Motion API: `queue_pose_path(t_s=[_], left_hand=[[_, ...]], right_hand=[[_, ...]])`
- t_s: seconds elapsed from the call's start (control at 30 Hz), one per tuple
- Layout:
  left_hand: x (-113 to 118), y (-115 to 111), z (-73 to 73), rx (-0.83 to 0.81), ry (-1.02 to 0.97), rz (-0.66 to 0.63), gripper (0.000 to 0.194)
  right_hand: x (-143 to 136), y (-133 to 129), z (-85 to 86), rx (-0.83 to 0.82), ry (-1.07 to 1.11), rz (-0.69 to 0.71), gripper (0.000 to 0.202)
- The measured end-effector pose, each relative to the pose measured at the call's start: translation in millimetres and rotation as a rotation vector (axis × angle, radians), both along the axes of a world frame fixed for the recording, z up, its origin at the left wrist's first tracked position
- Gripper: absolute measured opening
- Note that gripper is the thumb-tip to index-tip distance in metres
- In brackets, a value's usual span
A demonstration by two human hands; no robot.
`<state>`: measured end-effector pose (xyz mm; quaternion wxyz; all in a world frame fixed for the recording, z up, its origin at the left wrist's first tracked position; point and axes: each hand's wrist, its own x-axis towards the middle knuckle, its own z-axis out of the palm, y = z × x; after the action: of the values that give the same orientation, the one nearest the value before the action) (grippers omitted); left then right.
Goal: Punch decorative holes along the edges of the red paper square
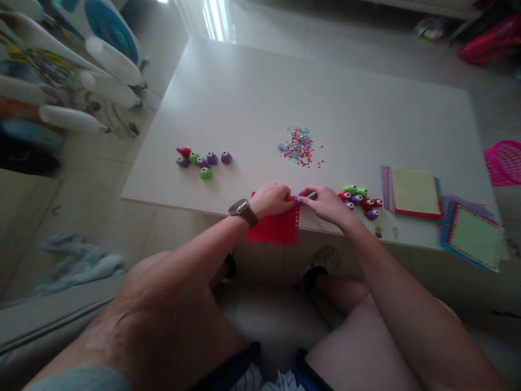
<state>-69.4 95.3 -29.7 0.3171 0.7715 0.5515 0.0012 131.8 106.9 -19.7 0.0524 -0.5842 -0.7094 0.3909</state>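
A red paper sheet with small punched holes along its edges hangs over the table's near edge. My left hand, with a watch on the wrist, is closed on the sheet's top part. My right hand pinches a small purple punch at the sheet's upper right corner. Just right of that hand lies a cluster of red, green and purple punches. Small coloured confetti is scattered beyond my hands.
More punches stand on the left of the white table. Stacked coloured paper and punched sheets lie at the right. Two tiny items are near the front edge. A pink basket stands beyond the right edge.
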Motion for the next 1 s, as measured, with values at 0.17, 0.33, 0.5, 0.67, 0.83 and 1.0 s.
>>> queue_pose_path(t_s=[0.17,0.33,0.5,0.67,0.83,1.0], left_hand=[[2,3,3.5,-0.041,0.013,0.016,0.053],[2,5,-2.0,-0.042,0.014,0.012,0.070],[7,3,-3.2,-0.022,0.083,0.059,0.070],[10,6,-4.5,-0.028,0.116,0.056,0.067],[4,14,-3.9,-0.096,0.091,0.007,0.062],[-4,16,-2.9,-0.122,0.054,-0.037,0.035]], right_hand=[[-3,0,-1.1,0.013,0.036,-0.006,0.008],[-6,4,-3.3,0.012,-0.034,-0.028,0.006],[-10,12,-8.4,-0.015,-0.083,-0.036,0.005],[-21,16,-10.3,-0.023,-0.160,-0.045,0.004],[-16,16,-7.1,-0.069,-0.104,-0.056,0.002],[7,18,-0.7,-0.025,-0.105,-0.046,0.009]])
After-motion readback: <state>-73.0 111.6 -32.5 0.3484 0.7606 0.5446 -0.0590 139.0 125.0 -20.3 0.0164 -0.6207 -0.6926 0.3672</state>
